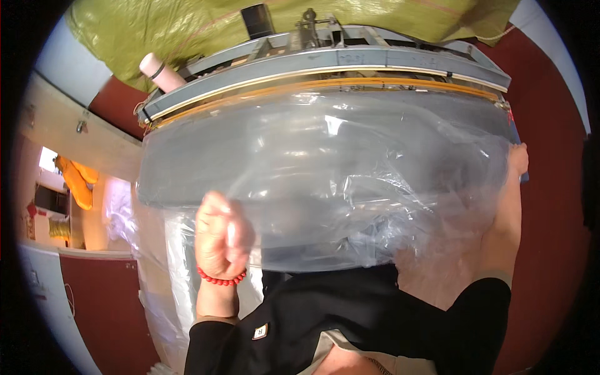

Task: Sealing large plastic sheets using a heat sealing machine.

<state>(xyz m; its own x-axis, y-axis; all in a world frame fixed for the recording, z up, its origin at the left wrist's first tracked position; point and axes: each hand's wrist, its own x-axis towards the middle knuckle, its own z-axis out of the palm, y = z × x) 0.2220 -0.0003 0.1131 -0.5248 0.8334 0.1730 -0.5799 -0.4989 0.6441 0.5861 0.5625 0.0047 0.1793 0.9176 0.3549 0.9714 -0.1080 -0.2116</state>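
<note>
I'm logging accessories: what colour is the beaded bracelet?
The beaded bracelet is red, showing best in the head view.

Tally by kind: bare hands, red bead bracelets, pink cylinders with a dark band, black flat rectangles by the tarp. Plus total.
Bare hands (left hand, right hand): 2
Red bead bracelet: 1
Pink banded cylinder: 1
Black flat rectangle: 1
Total: 5

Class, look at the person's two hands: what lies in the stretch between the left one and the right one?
In the head view, glossy, wrinkled see-through plastic film lies between the left hand and the right hand.
</note>
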